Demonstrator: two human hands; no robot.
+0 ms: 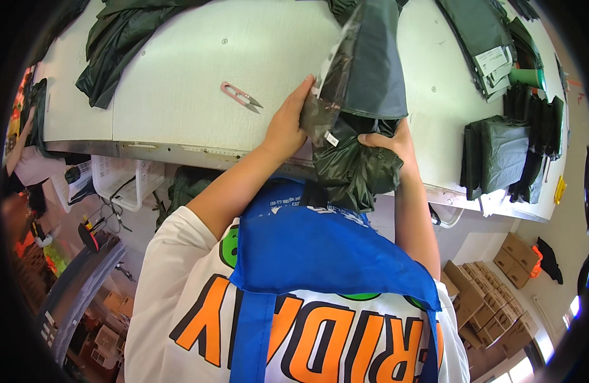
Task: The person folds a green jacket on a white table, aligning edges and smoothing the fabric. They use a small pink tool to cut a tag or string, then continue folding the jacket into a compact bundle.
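Observation:
Over the near edge of the white worktable (179, 83) I hold a dark green, shiny fabric piece (374, 70) that looks like a garment. Its upper part lies smooth and flat, while the lower part hangs crumpled toward my blue apron. A glossy see-through layer, perhaps plastic film, runs along its left side, and a small white label shows below it. My left hand (287, 126) grips that left side, its fingertips partly hidden. My right hand (396, 150) closes round the bunched fabric, thumb on top. Pink-handled thread snips (241, 97) lie on the table left of my hands.
Dark green fabric (109, 64) lies at the far left. Folded green garments (495, 156) and tagged green pieces (479, 45) are at the right, near a green roll (527, 78). White plastic baskets (125, 182) stand below the table; another person (36, 166) is at the left edge.

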